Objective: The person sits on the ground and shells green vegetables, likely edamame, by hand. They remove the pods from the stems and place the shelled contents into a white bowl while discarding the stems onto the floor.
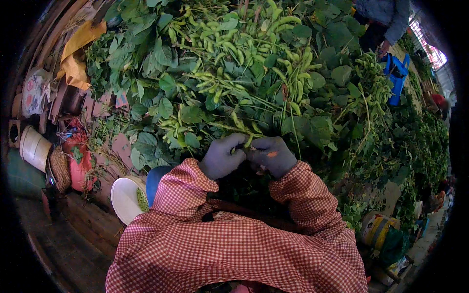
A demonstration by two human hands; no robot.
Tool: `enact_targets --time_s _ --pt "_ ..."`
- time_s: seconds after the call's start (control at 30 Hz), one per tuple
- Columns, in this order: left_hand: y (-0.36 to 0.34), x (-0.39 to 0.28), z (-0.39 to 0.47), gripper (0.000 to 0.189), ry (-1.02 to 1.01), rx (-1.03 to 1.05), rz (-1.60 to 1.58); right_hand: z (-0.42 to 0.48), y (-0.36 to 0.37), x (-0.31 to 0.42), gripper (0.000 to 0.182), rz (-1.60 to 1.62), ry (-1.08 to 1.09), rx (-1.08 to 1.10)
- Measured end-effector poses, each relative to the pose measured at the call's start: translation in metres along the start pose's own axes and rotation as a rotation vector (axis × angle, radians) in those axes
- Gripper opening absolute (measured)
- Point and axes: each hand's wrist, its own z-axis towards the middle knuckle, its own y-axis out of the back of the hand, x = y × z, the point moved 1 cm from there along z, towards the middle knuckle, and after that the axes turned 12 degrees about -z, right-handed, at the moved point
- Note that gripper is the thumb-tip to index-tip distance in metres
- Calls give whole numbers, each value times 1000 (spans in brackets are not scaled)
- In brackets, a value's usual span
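My left hand (pixel 225 155), in a dark grey glove, closes its fingers around part of a green soybean plant stem. Against it, fingertip to fingertip, my right hand (pixel 273 155) in a like glove with a worn orange spot pinches the stem's other side. A green soybean pod (pixel 248 140) stands up between the two hands. Beyond them spreads a large heap of soybean plants with clusters of pods (pixel 227 47) and broad leaves. Both sleeves are red-and-white checked cloth. What lies inside the curled fingers is partly hidden.
A white bucket (pixel 126 199) holding green pods or beans stands at my left, by a blue object. Further left are a red plastic bag (pixel 78 157), a woven basket (pixel 59 169) and a pale bucket (pixel 34 148). Another person (pixel 397 22) is at upper right, near a blue plastic object (pixel 397 78).
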Motion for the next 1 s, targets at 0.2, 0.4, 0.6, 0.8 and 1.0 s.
enact_targets --time_s 0.2,0.4,0.6,0.8,1.0 --pt "8 -1 -1 24 517 -34 -787 5 3 -7 18 -165 130 5" --pt "9 4 1 17 515 -60 -919 1 3 3 20 -90 29 62" --pt "2 -2 5 19 504 -62 -529 4 -8 -7 16 -212 183 -88" --pt "7 -5 4 20 576 -72 -727 0 -8 3 19 -175 174 -29" --pt "4 1 5 23 600 -119 -659 0 -9 -1 18 -207 195 -50"
